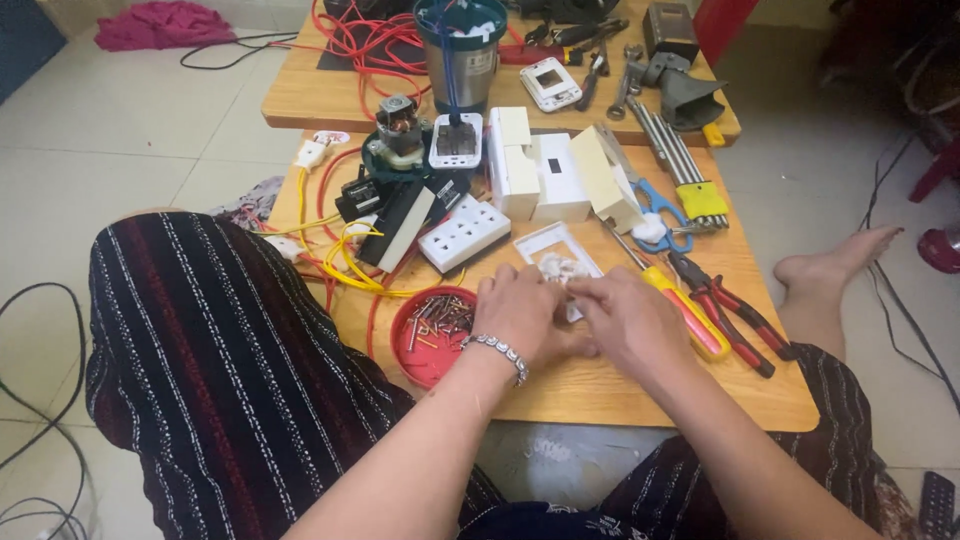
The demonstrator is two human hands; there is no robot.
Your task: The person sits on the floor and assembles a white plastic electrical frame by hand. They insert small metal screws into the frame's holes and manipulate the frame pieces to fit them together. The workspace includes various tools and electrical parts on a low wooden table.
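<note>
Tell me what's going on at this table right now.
A person sits at a low wooden table, both hands together over a white plastic frame. The left hand, with a bracelet on its wrist, and the right hand work at something small and white that is mostly hidden. A red dish of screws sits left of them, a yellow screwdriver and red pliers to the right.

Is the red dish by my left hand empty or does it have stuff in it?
Not empty. The red dish holds a heap of small metal screws, spread over its upper half, beside the left hand.
</note>
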